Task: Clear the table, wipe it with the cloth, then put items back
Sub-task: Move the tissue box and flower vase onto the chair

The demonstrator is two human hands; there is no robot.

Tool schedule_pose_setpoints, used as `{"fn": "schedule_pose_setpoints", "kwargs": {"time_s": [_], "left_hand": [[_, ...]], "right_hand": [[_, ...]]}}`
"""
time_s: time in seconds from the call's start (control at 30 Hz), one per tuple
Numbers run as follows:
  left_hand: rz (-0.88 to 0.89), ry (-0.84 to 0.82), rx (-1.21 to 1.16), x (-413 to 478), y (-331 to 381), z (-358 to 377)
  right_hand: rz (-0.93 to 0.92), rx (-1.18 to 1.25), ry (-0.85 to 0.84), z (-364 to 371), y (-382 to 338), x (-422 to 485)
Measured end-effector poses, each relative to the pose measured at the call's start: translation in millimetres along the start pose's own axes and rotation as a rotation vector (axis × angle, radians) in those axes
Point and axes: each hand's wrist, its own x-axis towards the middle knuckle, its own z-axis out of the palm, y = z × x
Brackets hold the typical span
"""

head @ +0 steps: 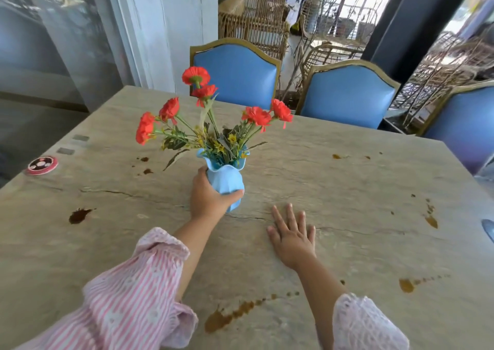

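Observation:
A light blue vase (226,181) with red flowers (203,109) stands near the middle of the stone table (347,189). My left hand (208,197) is wrapped around the vase's body from the left. Flat on the tabletop just right of the vase lies my right hand (292,234), palm down and fingers spread, holding nothing. Brown spill stains mark the table, among them a dark blot (78,214) at the left and a long streak (232,315) near the front. No cloth is in view.
A round pink coaster-like disc (42,164) lies near the table's left edge. Three blue padded chairs (238,74) stand along the far side. A blue-grey object (489,228) peeks in at the right edge. Wicker furniture stands beyond.

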Motion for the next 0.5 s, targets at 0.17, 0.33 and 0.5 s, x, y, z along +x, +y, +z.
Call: {"fn": "schedule_pose_setpoints", "kwargs": {"time_s": [0.17, 0.33, 0.5], "left_hand": [[-0.011, -0.009, -0.024, -32.2, 4.8, -17.2], [0.01, -0.105, -0.047, -67.9, 33.4, -35.8], [0.08, -0.228, 0.018, -124.4, 73.1, -38.0]], "right_hand": [[-0.071, -0.006, -0.076, -8.4, 3.4, -5.9], [-0.122, 0.285, -0.081, -36.2, 20.3, -44.4], [-0.073, 0.47, 0.058, -69.2, 49.1, -101.5]]}}
